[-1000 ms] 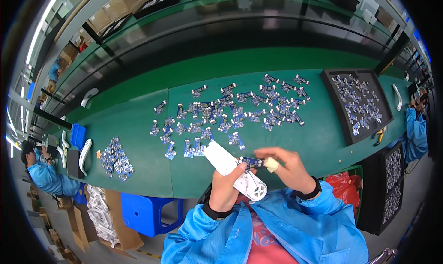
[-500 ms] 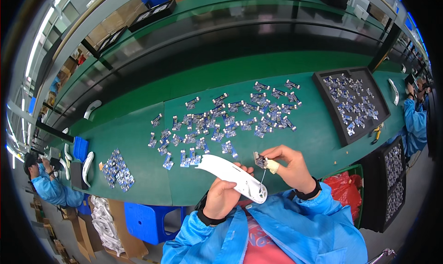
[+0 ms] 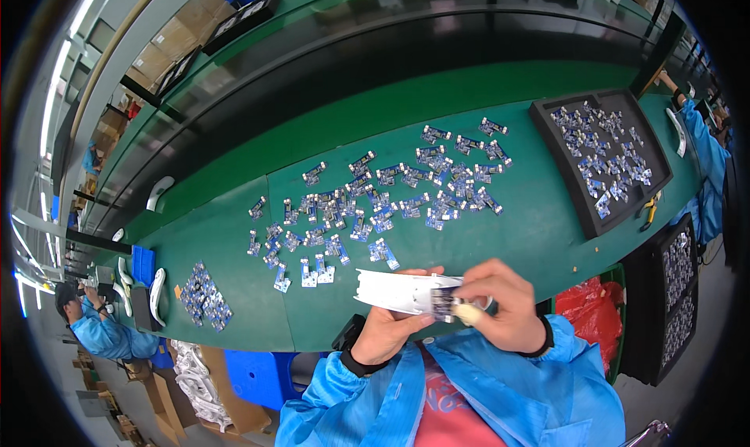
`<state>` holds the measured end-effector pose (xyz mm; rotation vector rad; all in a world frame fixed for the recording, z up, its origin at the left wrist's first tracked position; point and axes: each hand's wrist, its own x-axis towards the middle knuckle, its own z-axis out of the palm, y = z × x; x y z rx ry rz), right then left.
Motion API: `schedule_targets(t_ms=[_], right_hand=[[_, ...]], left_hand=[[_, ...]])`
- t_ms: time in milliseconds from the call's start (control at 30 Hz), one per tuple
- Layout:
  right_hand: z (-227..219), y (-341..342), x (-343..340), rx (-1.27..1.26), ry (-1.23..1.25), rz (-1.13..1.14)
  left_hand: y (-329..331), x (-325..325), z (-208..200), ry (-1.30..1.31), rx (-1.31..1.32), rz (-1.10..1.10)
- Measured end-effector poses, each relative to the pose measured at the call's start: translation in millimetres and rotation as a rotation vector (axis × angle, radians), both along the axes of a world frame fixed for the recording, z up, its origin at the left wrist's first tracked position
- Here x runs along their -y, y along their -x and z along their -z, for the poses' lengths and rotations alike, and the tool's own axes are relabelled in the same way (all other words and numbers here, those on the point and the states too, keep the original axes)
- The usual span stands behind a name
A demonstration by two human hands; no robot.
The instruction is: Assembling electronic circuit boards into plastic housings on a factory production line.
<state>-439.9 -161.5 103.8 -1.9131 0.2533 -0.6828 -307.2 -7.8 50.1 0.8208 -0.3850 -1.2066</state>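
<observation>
My left hand (image 3: 383,336) is closed around a long white plastic shell (image 3: 394,291), which lies almost level in front of my chest at the table's near edge. Between the fingers of my right hand (image 3: 509,310) is a small dark blue circuit board (image 3: 443,303). The board lies over the shell's right part, next to my left thumb; whether it is seated inside cannot be told. A pale finger cot (image 3: 468,314) covers a fingertip of my right hand. Part of the shell's right end is hidden by that hand.
Many loose circuit boards (image 3: 359,227) cover the green table (image 3: 305,322); a tighter patch of boards (image 3: 205,295) lies left. A black foam tray (image 3: 582,212) of boards stands right, pliers (image 3: 651,211) beside it. Co-workers in blue sit at both sides. A blue stool (image 3: 258,377) is below.
The shell has turned from slanting down-right to nearly level. My right hand has brought the circuit board down onto it. The whole view has shifted slightly.
</observation>
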Motion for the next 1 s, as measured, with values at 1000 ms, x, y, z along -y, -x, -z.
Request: schedule_targets(t_ms=[1000], right_hand=[[16.1, -43.6, -31.3, 0.044, 0.656, -0.068]], left_hand=[[-14.0, -22.2, 7.2, 0.062, 0.357, -0.061]])
